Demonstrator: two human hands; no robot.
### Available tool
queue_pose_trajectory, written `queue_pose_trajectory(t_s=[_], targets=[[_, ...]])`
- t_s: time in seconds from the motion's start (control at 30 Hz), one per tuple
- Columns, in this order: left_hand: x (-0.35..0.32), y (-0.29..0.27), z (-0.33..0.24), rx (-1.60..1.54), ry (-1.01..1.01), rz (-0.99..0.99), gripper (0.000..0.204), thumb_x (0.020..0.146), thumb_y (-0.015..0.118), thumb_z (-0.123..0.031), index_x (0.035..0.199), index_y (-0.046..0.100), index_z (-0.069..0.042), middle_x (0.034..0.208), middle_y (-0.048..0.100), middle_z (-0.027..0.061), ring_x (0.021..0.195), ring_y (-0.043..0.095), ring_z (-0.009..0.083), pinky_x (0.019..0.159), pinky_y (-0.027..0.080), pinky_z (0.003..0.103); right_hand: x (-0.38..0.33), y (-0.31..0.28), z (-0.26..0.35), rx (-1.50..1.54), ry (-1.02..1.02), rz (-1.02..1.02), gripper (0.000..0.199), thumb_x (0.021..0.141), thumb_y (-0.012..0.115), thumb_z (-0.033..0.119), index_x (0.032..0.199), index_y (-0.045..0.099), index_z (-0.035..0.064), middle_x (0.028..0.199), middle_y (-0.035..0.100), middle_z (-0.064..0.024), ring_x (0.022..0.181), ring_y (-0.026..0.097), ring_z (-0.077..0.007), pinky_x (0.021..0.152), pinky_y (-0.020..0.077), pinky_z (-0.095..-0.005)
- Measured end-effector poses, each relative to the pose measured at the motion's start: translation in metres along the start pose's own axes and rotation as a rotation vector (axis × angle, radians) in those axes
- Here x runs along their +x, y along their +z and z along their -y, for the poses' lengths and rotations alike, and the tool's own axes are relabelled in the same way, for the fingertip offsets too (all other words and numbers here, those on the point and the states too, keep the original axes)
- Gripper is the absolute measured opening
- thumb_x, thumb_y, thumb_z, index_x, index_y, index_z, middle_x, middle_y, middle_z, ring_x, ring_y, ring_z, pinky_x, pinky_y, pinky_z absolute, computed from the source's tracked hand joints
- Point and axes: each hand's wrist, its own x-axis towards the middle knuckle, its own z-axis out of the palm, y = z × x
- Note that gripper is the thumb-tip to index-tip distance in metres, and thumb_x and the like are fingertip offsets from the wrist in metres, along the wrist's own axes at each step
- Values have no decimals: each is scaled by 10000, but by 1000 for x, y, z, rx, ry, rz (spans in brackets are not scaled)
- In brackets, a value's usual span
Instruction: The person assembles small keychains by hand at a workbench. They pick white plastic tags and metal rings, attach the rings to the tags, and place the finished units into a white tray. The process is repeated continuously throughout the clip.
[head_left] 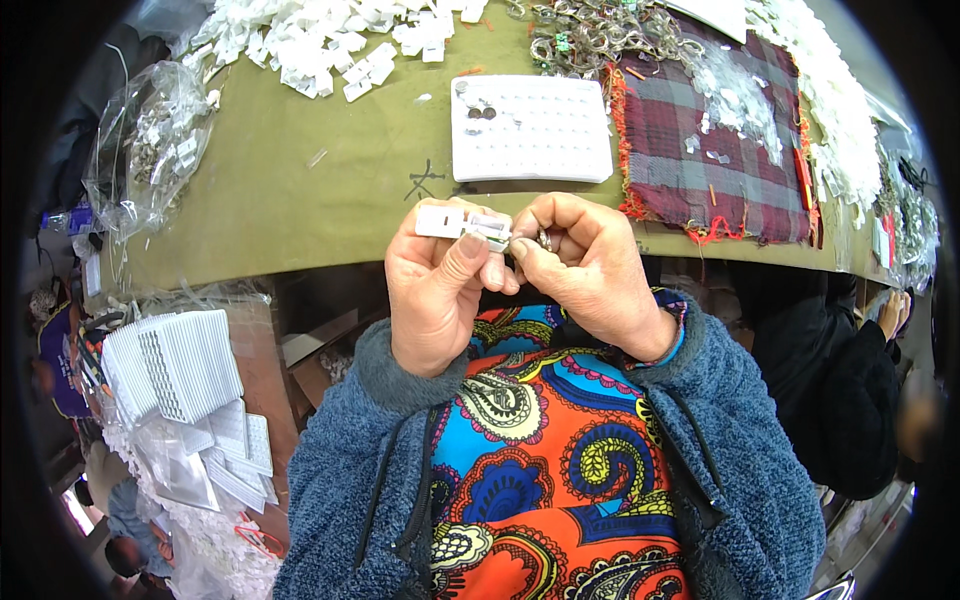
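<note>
From here: white case [440, 221] just nearside of tray [530, 177], likely light, stiff; hold edges. Left hand [432, 290] grips it; right hand [592, 268] pinched closed, contents unclear.

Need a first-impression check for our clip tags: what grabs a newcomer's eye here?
Probably the orange-and-blue patterned garment, filling the lower middle. Just above it, the person's left grip holds a small white plastic piece, with the right grip curled at its right end. Beyond them, a white tray sits on the olive table cover, left of a fringed plaid cloth.
</note>
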Motion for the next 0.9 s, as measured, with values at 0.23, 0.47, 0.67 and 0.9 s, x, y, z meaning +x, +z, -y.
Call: queue_pose_trajectory(t_s=[0.23, 0.47, 0.67, 0.9], targets=[[8, -9, -5, -297, -228, 25, 266, 1003, 581, -154, 1178, 574, 46, 1043, 665, 186, 757, 686, 179, 613, 609, 279, -1, -6, 1, -194, -35, 13, 124, 916, 664, 7, 1001, 587, -39, 830, 628, -32, 733, 613, -66, 615, 498, -218], [14, -31, -23, -177, -110, -53, 302, 1015, 553, -133, 1261, 569, 41, 1048, 677, 239, 801, 716, 217, 698, 640, 302, 31, -29, 29, -919, -581, -212, 118, 824, 720, -14, 930, 669, -14, 850, 659, -121, 764, 664, -229, 696, 524, -318], [19, -36, -26, -107, -149, -87, 337, 1017, 553, -147, 1286, 550, 56, 1081, 675, 236, 867, 719, 234, 750, 638, 310, 74, -25, 30, -1104, -551, -176, 90, 858, 661, 22, 932, 694, -17, 890, 636, -155, 804, 644, -347, 709, 523, -388], [24, -38, -27, -77, -160, -46, 352, 1023, 540, -142, 1311, 524, 59, 1135, 652, 237, 900, 711, 233, 789, 634, 337, 99, -14, 17, -1312, -625, -131, 84, 809, 682, 29, 893, 689, 18, 855, 596, -147, 810, 627, -341, 719, 513, -425]])
